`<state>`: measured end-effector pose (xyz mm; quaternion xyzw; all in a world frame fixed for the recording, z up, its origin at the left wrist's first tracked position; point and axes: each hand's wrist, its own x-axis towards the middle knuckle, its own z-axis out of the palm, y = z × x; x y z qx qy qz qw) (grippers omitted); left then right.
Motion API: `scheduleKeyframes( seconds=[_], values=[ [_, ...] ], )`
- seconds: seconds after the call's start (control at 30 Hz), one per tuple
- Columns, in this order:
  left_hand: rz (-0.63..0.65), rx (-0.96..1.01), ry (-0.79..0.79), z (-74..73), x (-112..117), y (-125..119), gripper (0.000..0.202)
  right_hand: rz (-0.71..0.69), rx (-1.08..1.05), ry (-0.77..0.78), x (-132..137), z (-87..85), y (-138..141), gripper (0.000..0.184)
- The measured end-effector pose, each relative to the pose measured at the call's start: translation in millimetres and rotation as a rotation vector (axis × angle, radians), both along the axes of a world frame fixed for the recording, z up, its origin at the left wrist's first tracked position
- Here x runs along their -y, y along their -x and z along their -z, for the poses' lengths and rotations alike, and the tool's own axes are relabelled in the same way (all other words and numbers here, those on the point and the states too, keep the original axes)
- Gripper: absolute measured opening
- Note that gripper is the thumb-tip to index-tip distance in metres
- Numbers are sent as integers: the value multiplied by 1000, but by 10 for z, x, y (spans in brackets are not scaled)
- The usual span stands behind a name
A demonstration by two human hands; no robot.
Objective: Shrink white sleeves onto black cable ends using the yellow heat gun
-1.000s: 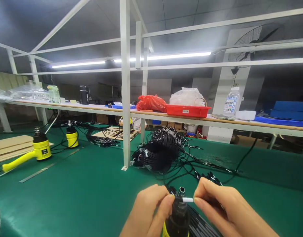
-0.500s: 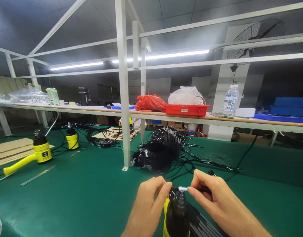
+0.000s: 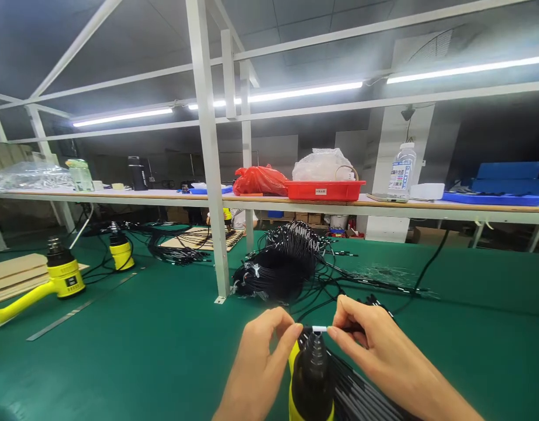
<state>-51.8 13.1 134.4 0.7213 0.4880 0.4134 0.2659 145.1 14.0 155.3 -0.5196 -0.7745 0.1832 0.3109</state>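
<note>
My left hand [image 3: 254,365] and right hand [image 3: 383,351] pinch a white sleeve [image 3: 320,329] above the heat gun [image 3: 312,380]; a black cable heap [image 3: 273,272] waits farther out.

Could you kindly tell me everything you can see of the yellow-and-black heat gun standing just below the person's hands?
The yellow-and-black heat gun stands upright, its dark, stepped, plastic-looking nozzle pointing up. Only a strip of yellow body shows before the frame cuts it off. A short white sleeve on a black cable is held just above its tip by the left hand and right hand. Bundled black cables lie to its right.
</note>
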Motion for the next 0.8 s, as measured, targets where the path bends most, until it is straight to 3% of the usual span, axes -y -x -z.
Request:
scheduleKeyframes(
  seconds=[0.43, 0.7, 0.8],
  values=[
    [-6, 8, 18, -72, 22, 25, 17, -24, -27, 31, -1, 14, -53, 25],
    [-36, -140, -17, 7, -16, 59, 43, -50, -22, -14, 26, -24, -77, 27],
    [-40, -146, -48, 53, -43, 63, 44, -62, -50, -17, 29, -34, -70, 27]
  ],
)
